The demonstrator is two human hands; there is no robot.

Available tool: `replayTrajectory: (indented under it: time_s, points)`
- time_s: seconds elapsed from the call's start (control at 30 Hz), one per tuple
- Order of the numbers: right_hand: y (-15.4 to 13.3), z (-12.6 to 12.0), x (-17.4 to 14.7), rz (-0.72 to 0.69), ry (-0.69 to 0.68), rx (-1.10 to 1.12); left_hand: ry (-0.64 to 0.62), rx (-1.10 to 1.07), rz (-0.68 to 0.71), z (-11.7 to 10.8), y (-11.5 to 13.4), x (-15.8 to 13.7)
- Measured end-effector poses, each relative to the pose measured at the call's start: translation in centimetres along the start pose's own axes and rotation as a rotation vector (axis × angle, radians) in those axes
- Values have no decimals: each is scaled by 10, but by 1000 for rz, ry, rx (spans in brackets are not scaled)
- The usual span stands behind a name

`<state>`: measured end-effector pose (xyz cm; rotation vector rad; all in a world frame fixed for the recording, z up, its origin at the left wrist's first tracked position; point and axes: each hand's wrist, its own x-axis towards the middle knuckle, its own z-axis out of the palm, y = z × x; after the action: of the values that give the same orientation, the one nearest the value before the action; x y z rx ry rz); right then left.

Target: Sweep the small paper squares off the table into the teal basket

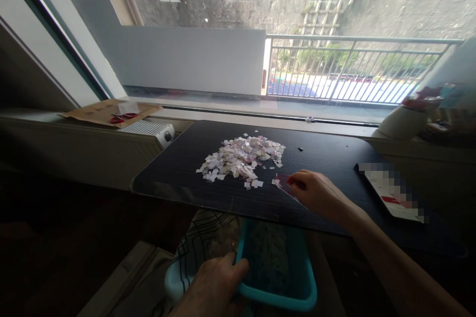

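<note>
My left hand (pixel 219 280) grips the near-left rim of a turquoise plastic basket (pixel 311 287), its thumb over the edge. The basket is below the table's front edge, and its contents are too dark to make out. Over the black table (pixel 178 153), my right hand (pixel 316 189) has its fingers pinched on a clear, pink-tinted plastic piece (pixel 283 180), partly hidden by the fingers. A small white square lies at the left end of that piece. Left of my right hand is a loose heap of small white and pinkish paper-like squares (pixel 241 156), with several strays around it.
A phone-like device (pixel 388 198), its screen blurred, lies at the table's right. Red-handled scissors (pixel 123 118) rest on a brown paper envelope (pixel 96 111) at the left, beside a white radiator (pixel 148 133). Behind the table are a window and a railing (pixel 353 69).
</note>
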<state>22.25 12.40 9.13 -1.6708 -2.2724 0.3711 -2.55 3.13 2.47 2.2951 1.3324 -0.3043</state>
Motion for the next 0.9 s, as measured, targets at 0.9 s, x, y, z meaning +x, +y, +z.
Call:
replayTrajectory:
  time_s: [0.9]
  points:
    - [-22, 12, -23, -53, -2, 27, -60, -46, 185, -10, 44, 23]
